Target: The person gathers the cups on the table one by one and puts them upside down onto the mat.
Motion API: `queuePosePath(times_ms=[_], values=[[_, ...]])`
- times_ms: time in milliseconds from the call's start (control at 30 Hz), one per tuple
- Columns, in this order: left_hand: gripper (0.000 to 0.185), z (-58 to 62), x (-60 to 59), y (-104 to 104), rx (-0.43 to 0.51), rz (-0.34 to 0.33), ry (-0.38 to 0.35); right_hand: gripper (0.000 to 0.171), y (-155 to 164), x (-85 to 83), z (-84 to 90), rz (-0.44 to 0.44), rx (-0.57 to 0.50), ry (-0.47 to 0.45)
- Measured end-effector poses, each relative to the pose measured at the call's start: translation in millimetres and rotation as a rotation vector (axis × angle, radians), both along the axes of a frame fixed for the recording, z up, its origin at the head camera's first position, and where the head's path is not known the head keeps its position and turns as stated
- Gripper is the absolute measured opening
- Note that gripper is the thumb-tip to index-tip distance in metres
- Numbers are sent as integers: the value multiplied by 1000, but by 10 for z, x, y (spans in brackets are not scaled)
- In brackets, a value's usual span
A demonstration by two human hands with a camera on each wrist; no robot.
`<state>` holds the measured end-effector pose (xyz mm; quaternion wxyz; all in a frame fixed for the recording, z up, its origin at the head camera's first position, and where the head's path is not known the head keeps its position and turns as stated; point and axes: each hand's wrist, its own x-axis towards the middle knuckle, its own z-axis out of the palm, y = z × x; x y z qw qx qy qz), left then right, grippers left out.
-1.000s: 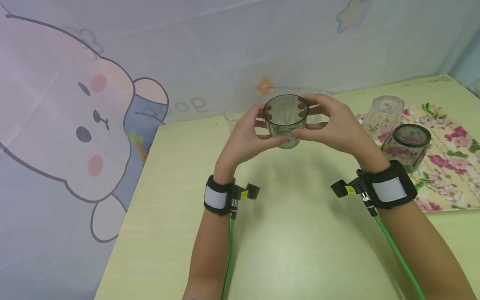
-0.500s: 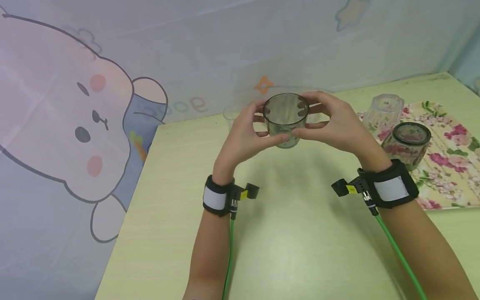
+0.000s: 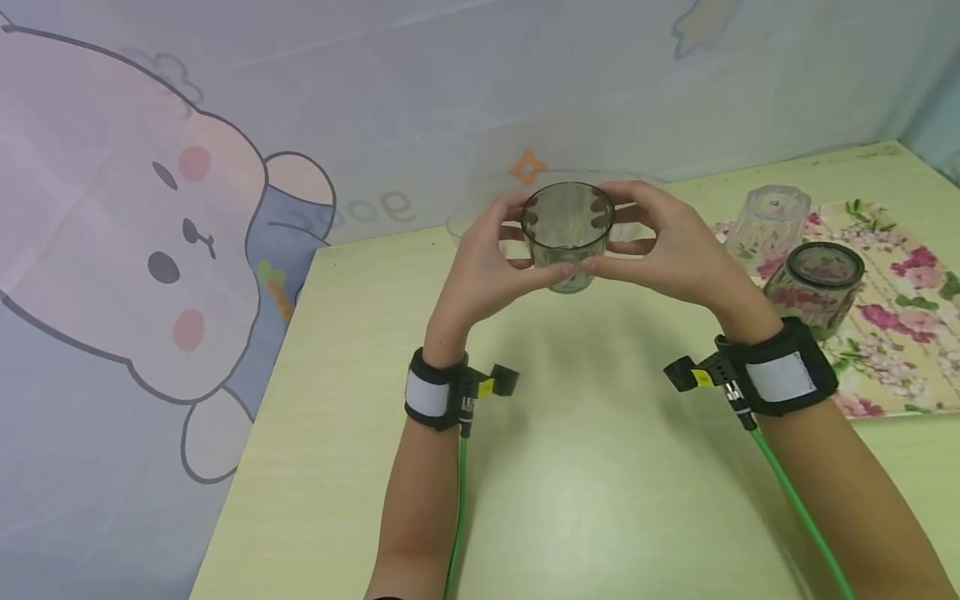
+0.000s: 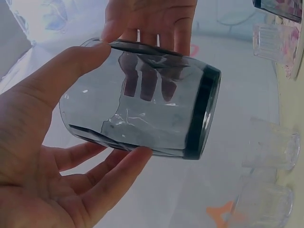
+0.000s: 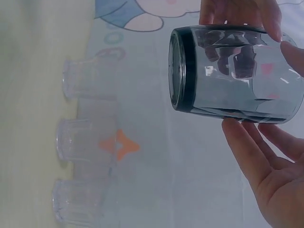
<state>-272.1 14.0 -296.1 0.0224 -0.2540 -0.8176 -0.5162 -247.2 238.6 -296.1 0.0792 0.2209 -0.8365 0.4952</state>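
A grey-tinted, smooth-rimmed glass tumbler [image 3: 567,223] with a thick dark base was held upright above the pale yellow-green wooden surface [image 3: 600,467], near its far edge. The left hand [image 3: 483,271] gripped it from one side, its thumb along the near wall and its fingers curved round the wall. The right hand [image 3: 667,250] gripped the opposite side in the same way, and the two thumb tips lay close together on the near wall. Through the glass, the right hand's fingers showed dark in the left wrist view.

Behind the tumbler, a row of three clear, colourless glass cups [image 5: 83,140] stood along the far edge, well apart from the hands. To the right, a cream mat printed with pink flowers [image 3: 900,367] carried a clear faceted glass cup [image 3: 768,229] and, just beside it and nearer the person, a dark grey-green glass tumbler [image 3: 813,287] turned bottom up. A pale cloth backdrop [image 3: 420,92] with a cartoon bear [image 3: 187,233] hung behind the surface. Each wrist wore a black band [image 3: 780,371] with a small camera and a green cable [image 3: 802,512].
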Motion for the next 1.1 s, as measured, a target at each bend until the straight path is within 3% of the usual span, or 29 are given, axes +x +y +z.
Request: queuePosePath(times_ms=[267,533,833,1100], values=[[75,-21,-32,-24,195,49,-10,77,-2,-39,-49,-2,-12,2],[65,-5,-42,2,427,69,40,74,-12,-64,-78,-2,-62,-24],[60,-2,-17,100,651,20,-71,72,-49,-62,-83,8,-122,-29],[55,-40,-4,229,788,-17,-163,73,-57,-74,-103,1,-154,-16]])
